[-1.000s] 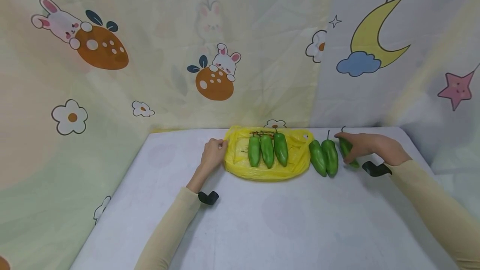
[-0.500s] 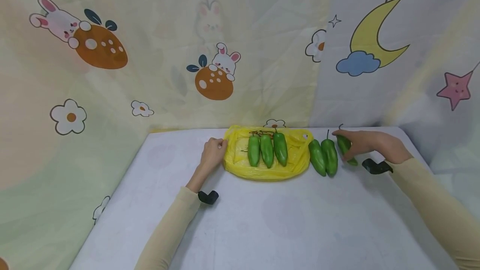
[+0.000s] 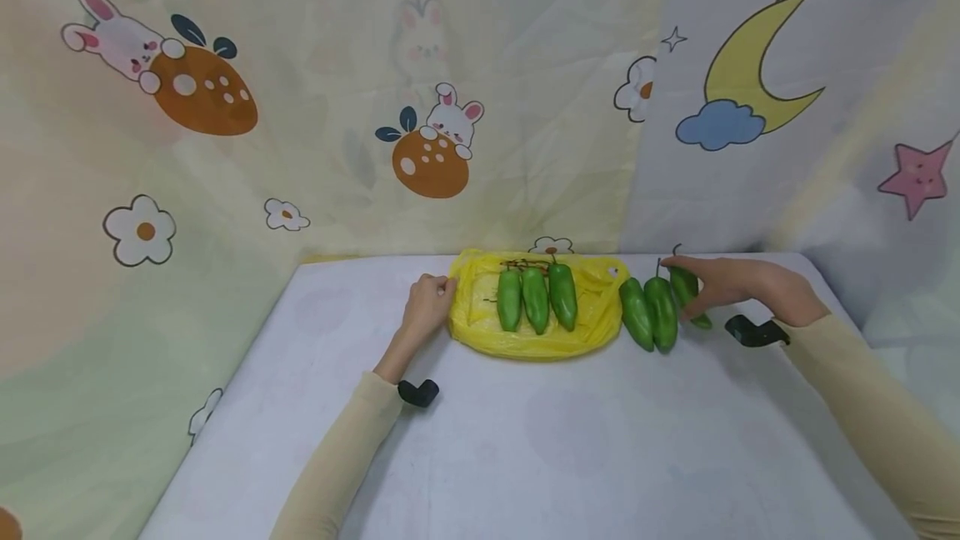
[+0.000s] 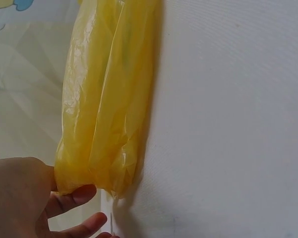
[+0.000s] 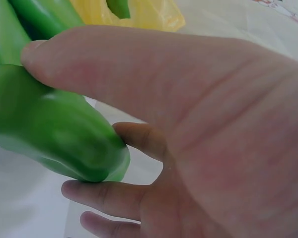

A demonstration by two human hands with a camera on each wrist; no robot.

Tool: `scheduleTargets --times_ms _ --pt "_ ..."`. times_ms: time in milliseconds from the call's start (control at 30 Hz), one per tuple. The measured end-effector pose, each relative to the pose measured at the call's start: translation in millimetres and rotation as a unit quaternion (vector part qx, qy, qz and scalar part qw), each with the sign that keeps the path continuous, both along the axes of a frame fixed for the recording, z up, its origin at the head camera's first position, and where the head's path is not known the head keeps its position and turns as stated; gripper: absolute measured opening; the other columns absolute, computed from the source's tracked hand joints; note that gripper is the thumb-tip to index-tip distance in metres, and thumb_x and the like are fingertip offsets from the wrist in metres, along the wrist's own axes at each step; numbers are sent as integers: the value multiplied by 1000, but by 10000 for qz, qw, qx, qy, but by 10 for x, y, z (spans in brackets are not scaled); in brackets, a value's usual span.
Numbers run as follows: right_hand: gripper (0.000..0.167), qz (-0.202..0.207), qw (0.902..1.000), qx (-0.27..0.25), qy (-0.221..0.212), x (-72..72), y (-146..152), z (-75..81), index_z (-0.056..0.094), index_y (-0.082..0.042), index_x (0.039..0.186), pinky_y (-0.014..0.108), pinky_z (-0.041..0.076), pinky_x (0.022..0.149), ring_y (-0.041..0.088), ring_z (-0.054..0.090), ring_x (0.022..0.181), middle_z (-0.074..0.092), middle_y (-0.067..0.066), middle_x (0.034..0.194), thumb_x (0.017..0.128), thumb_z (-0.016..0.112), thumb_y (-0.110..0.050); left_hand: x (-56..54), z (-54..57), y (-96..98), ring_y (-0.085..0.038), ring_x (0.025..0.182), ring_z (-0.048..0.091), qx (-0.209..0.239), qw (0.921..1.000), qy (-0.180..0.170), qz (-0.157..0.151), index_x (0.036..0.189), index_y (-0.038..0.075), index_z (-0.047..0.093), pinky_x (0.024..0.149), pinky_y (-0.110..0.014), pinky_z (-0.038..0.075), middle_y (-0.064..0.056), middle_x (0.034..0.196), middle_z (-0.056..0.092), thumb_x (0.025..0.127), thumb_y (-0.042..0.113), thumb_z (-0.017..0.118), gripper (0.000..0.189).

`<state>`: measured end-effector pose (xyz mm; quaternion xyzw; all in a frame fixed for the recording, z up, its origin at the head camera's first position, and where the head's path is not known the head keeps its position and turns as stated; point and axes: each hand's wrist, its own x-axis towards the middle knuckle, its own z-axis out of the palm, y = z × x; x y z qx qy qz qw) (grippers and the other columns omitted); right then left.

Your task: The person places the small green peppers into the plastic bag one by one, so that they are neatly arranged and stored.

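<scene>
My right hand [image 3: 738,283] grips a green pepper [image 5: 54,131] between thumb and fingers, at the right end of the row. In the right wrist view the thumb crosses its top and fingertips meet its rounded end. Just left of it, two more green peppers [image 3: 662,313] lie side by side. My left hand [image 3: 427,307] pinches the left edge of a yellow plastic bag [image 3: 525,348] with thumb and index finger; its other fingers show below the bag in the left wrist view. Three green peppers [image 3: 536,300] lie in a row on the bag, stems pointing away.
A white-covered table [image 3: 525,448] spreads in front of the bag. Behind it hangs a cloth [image 3: 322,107] printed with rabbits, flowers and a moon, reaching down to the table's back edge. Black wrist cameras [image 3: 418,393] sit at both wrists.
My right hand has moved slightly left and away with its pepper, bringing it up close to the two loose peppers. The left hand and the bag have stayed put.
</scene>
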<state>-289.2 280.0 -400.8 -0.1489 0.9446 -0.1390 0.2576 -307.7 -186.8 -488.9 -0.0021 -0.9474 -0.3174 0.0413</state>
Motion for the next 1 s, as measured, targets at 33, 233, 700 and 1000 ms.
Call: scheduleTargets --times_ms 33,233,700,1000 --pt "104 3 10000 2 13 0 0 15 24 -4 156 72 37 101 54 39 132 25 41 154 79 81 -46 -10 5 4 -33 111 56 -3 10000 11 -4 89 6 70 93 -46 46 -17 115 63 104 35 47 40" --pt "103 47 10000 -41 54 -7 -18 54 25 -6 156 71 38 100 54 40 132 25 41 154 80 81 -46 -29 19 3 -32 109 56 -16 10000 68 -27 93 6 73 92 -45 46 -16 113 64 104 36 47 41" --pt "96 126 9998 -63 133 -3 -121 108 25 -7 156 69 39 101 50 43 130 29 38 153 83 80 -39 15 6 28 -28 96 54 42 9998 209 -15 75 9 64 83 -42 44 -15 103 63 104 33 49 40" --pt "96 166 9995 -201 169 40 -192 57 25 -9 157 70 38 103 52 40 134 30 37 154 84 79 -41 23 -5 13 -32 105 55 -14 9999 61 79 97 6 74 86 -45 46 -16 112 63 103 35 50 39"
